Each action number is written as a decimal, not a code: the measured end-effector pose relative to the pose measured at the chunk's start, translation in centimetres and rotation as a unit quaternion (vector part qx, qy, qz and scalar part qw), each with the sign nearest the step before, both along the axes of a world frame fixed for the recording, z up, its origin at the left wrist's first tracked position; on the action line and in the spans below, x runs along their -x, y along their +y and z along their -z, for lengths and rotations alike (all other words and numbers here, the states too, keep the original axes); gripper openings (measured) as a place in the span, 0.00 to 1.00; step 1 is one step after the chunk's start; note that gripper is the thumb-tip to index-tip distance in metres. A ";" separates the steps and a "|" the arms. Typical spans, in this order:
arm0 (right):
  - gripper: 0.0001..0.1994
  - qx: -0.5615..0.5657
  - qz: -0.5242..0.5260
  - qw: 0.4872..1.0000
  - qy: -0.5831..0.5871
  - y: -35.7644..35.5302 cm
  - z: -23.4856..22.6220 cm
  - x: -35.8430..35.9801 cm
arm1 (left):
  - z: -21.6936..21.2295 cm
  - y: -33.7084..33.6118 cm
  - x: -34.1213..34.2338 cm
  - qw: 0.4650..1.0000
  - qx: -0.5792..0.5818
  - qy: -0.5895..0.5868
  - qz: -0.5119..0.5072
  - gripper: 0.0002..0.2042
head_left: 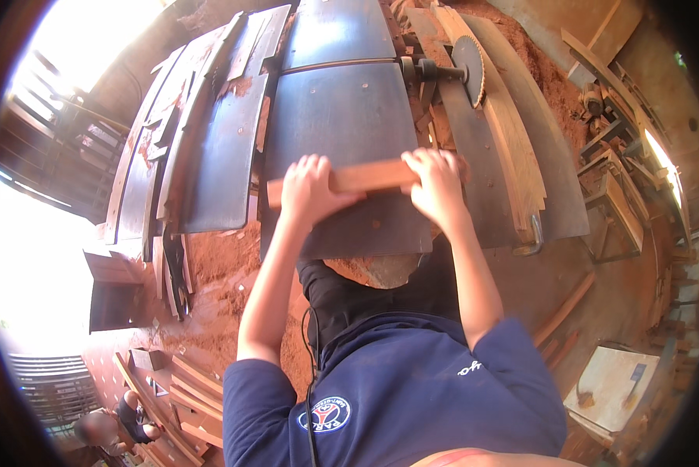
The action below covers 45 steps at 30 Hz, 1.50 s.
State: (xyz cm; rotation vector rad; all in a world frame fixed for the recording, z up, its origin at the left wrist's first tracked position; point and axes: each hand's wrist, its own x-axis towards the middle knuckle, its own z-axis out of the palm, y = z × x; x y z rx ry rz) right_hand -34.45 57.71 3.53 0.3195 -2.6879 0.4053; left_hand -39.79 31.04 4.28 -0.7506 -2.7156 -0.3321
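A short reddish wooden board point(365, 177) lies flat on the dark metal table point(341, 117) of a woodworking machine. My left hand point(309, 189) presses down on the board's left part, fingers curled over its far edge. My right hand point(436, 180) grips its right end. A round toothed saw blade point(468, 70) stands upright on a shaft to the far right of the table, well beyond my right hand.
Long wooden planks point(513, 140) lie along the machine's right side. Metal sheets and slats point(201, 148) lean at the left. Red sawdust point(225, 265) covers the floor. A person point(112, 424) crouches at the lower left beside stacked timber. A bench with clutter point(621, 156) stands at the right.
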 end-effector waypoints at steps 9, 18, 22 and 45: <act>0.37 0.006 0.004 0.997 -0.082 -0.9 -0.7 -10.6 | -0.9 0.2 -9.2 0.999 -0.039 -0.019 0.027 0.34; 0.30 0.009 0.015 1.000 -0.010 -0.1 1.6 2.7 | 0.0 0.7 2.6 0.999 -0.017 0.032 0.000 0.36; 0.28 -0.004 0.014 1.000 0.012 0.1 1.1 0.8 | -0.5 1.1 1.0 0.999 -0.020 0.023 -0.018 0.36; 0.31 0.043 -0.045 0.998 -0.002 1.5 1.4 1.6 | -0.1 2.2 -2.0 0.996 -0.031 0.013 -0.082 0.34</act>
